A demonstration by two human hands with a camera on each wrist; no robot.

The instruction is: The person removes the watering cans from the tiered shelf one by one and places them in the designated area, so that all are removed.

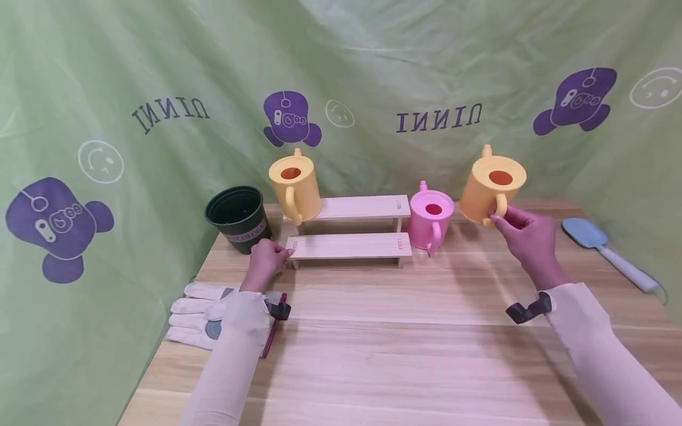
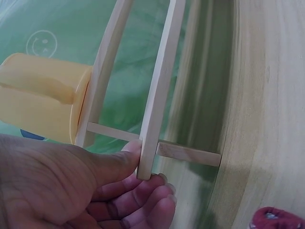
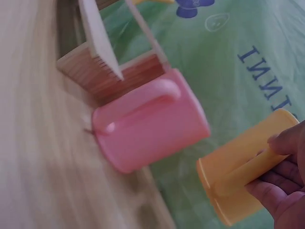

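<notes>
Placing appears partly done: one yellow can point(image 1: 306, 198) sits on the wooden stand point(image 1: 362, 207), left hand point(image 1: 264, 261) pinching its lower step point(image 1: 346, 246), right hand point(image 1: 533, 238) gripping a second can point(image 1: 479, 192), not yet placed.

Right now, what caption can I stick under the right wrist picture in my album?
Right hand holds the yellow can by its handle, near the pink can and the shelf.

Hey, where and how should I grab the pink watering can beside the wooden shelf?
Probably by its curved handle, coming from the front right. The pink watering can stands upright, its handle turned toward you and its spout toward the green backdrop. The wooden shelf sits close on its left, so your fingers likely get more room from the right.
</notes>
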